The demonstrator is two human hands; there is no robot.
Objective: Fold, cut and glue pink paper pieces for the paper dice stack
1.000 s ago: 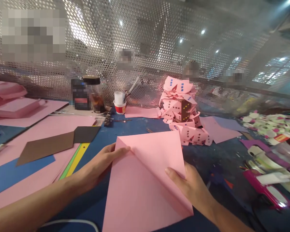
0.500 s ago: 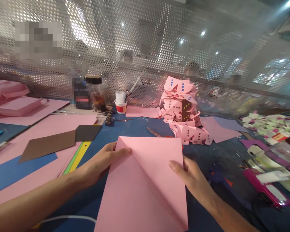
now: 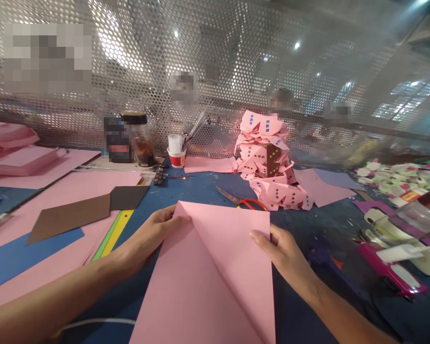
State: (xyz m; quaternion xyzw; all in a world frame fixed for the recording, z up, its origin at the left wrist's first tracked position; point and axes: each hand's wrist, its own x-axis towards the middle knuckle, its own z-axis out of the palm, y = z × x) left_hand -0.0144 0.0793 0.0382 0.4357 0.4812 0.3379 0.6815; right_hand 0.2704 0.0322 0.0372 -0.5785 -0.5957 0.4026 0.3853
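A large sheet of pink paper (image 3: 215,277) with a diagonal crease is held out over the blue table. My left hand (image 3: 161,231) is closed on its upper left corner, thumb on top and the other fingers underneath. On the right edge, my right hand (image 3: 277,246) pinches the sheet, its thumb lying on the front. Just beyond the top edge lie scissors (image 3: 251,203) with orange handles, partly hidden by the paper. Behind them rises a pile of folded pink paper pieces (image 3: 267,157) marked with small coloured squares.
Pink sheets with brown card (image 3: 71,215) and blue card (image 3: 32,253) lie at left. A jar (image 3: 143,143) and a red-white cup (image 3: 177,156) stand at the back before a perforated metal screen (image 3: 218,71). A blue glue gun (image 3: 329,265) and a magenta device (image 3: 390,270) lie at right.
The sheet's right side has dipped slightly, and more of the scissors' orange handles shows. Both hands keep their hold. The view has shifted a little.
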